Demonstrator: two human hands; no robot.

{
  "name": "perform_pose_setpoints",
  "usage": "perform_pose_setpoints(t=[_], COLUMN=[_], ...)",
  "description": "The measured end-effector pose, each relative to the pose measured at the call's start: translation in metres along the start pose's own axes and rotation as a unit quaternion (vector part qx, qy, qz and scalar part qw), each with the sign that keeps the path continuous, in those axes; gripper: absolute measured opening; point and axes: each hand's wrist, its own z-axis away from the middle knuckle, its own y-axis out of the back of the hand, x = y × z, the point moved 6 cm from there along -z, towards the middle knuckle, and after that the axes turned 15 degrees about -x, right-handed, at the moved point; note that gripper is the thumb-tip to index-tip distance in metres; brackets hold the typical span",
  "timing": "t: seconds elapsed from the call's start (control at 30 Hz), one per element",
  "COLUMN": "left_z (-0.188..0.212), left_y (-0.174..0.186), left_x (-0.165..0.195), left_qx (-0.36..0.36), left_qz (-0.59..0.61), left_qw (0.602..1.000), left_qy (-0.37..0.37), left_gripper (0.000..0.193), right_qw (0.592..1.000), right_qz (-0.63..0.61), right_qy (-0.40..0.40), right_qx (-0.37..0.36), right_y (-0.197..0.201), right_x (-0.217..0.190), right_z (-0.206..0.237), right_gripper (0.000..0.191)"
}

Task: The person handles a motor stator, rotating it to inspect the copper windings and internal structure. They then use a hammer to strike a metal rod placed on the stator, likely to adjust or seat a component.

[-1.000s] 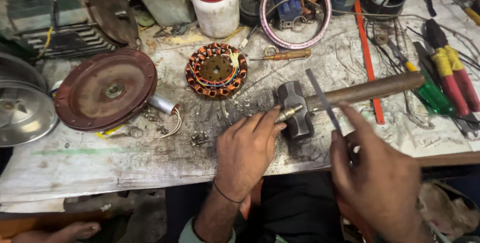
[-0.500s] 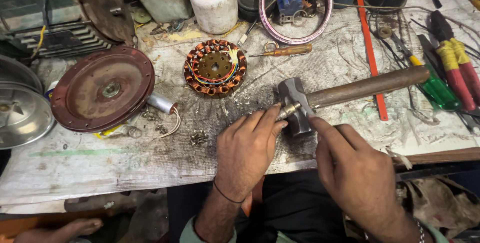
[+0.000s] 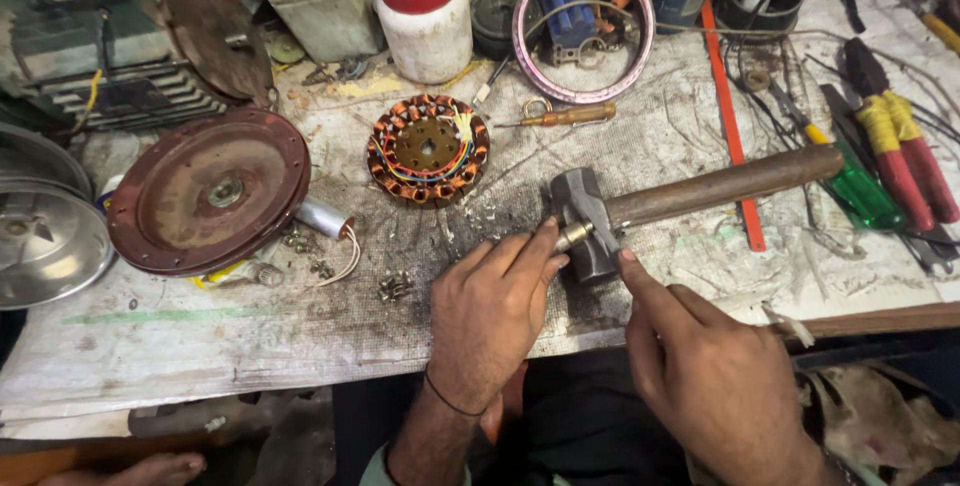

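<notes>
While left hand (image 3: 490, 311) fingers pinch small metal piece (image 3: 572, 237) vs hammer (image 3: 585, 221), right hand (image 3: 715, 366) fingers loose, wrist cut off

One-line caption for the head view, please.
Left hand holds a small metal cylinder against a hammer head; right hand steadies it.

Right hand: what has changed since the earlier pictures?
The right hand put away the thin blade it held and moved up; its forefinger now touches the hammer. The left hand still pinches the small metal piece against the hammer head.
</notes>
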Motion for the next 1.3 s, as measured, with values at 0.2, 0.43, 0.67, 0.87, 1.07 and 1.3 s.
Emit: perform_pose_setpoints(t=[0.2, 0.43, 0.67, 0.87, 1.07, 1.3], left_z=[-0.001, -0.001, -0.001, -0.002, -0.002, -0.002], left_y=[0.002, 0.004, 0.003, 0.006, 0.004, 0.003], left_x=[0.000, 0.000, 0.000, 0.000, -0.001, -0.002], left_qx=[0.005, 0.014, -0.003, -0.002, -0.008, -0.014], left_qz=[0.016, 0.016, 0.021, 0.028, 0.027, 0.027], left_qw=[1.000, 1.000, 1.000, 1.000, 1.000, 1.000], left_qy=[0.008, -0.010, -0.004, 0.005, 0.003, 0.007], left_gripper=[0.032, 0.032, 0.033, 0.031, 0.032, 0.032], right_qw=[1.000, 1.000, 0.995, 0.995, 0.998, 0.993], right_qz=[0.016, 0.029, 0.074, 0.065, 0.045, 0.095], right_qy=[-0.008, 0.001, -0.045, -0.058, -0.025, -0.051], right_qx=[-0.014, -0.001, -0.057, -0.057, -0.020, -0.058], right_y=[-0.007, -0.007, -0.014, -0.021, -0.015, -0.019], right_x=[0.003, 0.003, 0.011, 0.016, 0.012, 0.012], right_z=[-0.003, -0.001, 0.000, -0.002, -0.003, 0.000], right_gripper=[0.057, 0.054, 0.061, 0.059, 0.056, 0.062])
